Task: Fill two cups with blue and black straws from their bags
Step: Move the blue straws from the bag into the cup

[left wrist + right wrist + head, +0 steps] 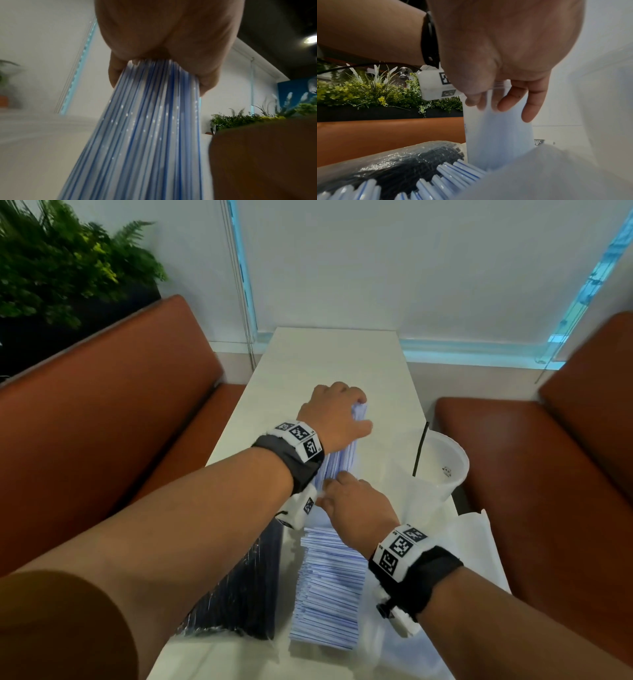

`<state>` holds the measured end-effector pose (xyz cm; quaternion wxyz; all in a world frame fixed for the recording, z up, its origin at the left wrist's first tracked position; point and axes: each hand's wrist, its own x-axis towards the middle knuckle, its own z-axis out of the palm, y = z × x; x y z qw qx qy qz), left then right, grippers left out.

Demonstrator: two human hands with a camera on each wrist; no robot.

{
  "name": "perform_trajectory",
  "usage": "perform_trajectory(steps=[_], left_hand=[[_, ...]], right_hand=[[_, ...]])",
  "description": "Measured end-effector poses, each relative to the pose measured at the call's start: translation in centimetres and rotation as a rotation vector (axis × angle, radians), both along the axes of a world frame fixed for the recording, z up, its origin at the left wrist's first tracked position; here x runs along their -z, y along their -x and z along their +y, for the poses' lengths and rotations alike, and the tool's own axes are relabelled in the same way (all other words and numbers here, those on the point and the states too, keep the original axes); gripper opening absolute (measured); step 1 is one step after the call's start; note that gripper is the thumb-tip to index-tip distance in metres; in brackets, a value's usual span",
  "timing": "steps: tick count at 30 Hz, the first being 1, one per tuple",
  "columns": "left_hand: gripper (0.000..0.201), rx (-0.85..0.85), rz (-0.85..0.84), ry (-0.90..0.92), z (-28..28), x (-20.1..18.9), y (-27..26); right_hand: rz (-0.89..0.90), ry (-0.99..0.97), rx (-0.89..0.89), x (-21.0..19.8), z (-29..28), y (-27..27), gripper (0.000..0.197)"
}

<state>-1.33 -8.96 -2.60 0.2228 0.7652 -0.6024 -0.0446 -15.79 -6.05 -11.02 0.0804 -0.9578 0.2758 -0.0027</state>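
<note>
My left hand reaches out over the white table and grips a thick bundle of blue-striped straws near its far end. The left wrist view shows the bundle fanning out below the hand. My right hand sits nearer, pinching the mouth of the clear zip bag around the bundle between thumb and fingers. More loose blue straws lie in a pile near me. The bag of black straws lies left of them. A clear cup at the right holds one black straw.
Crumpled clear plastic lies along the table's right edge near the cup. Orange benches flank the narrow table on both sides. A planter with ferns stands behind the left bench, and a wall closes the far end.
</note>
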Motion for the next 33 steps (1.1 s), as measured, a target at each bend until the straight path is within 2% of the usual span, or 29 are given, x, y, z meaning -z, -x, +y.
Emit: perform_trajectory(steps=[4, 8, 10, 13, 16, 19, 21, 24, 26, 28, 29, 30, 31, 33], left_hand=[[0.031, -0.027, 0.068, 0.029, 0.1, -0.6, -1.9], [0.030, -0.008, 0.080, 0.143, 0.6, -1.0, -3.1], [0.039, 0.010, 0.032, 0.154, 1.0, -0.5, -3.3], [0.057, 0.040, -0.075, 0.001, 1.6, 0.7, -3.6], [0.061, 0.022, -0.102, 0.046, 1.8, 1.1, -3.5], [0.069, 0.027, -0.175, -0.012, 2.1, 1.3, -3.2], [0.073, 0.028, -0.159, -0.037, 2.3, 0.7, -3.4], [0.080, 0.022, -0.081, 0.037, 3.2, -0.9, -3.5], [0.082, 0.029, -0.029, 0.114, 4.5, -1.9, -3.4], [0.078, 0.033, 0.011, 0.194, 6.2, -2.7, -3.3], [0.075, 0.031, 0.029, 0.239, 7.1, -2.9, -3.3], [0.070, 0.024, 0.044, 0.288, 8.0, -3.1, -3.2], [0.064, 0.012, 0.050, 0.344, 9.0, -3.2, -3.0], [0.046, -0.008, 0.025, 0.471, 10.9, -2.9, -1.8]], right_hand=[[-0.057, -0.042, 0.056, 0.0, -0.1, 0.0, 0.019], [-0.049, -0.042, 0.048, -0.1, -0.1, 0.1, 0.020], [-0.054, -0.036, 0.049, -0.1, -0.1, 0.2, 0.021], [-0.052, -0.027, 0.046, -0.2, 0.0, 0.2, 0.021], [-0.066, -0.022, 0.046, -0.3, 0.0, 0.2, 0.025], [-0.073, -0.019, 0.041, -0.4, 0.0, 0.0, 0.029], [-0.065, -0.019, 0.043, -0.6, 0.0, 0.1, 0.030], [-0.063, -0.016, 0.014, -1.1, 0.1, 0.6, 0.028], [-0.218, 0.008, -0.011, -1.5, 0.6, 1.5, 0.028], [-0.455, 0.105, -0.013, -1.9, 1.4, 2.6, 0.020], [-0.512, 0.156, 0.024, -1.8, 1.7, 3.3, 0.017], [-0.482, 0.175, 0.093, -1.6, 1.8, 3.9, 0.019], [-0.368, 0.138, 0.192, -1.2, 1.7, 4.6, 0.026], [-0.013, 0.024, 0.382, -0.2, 1.3, 5.8, 0.044]])
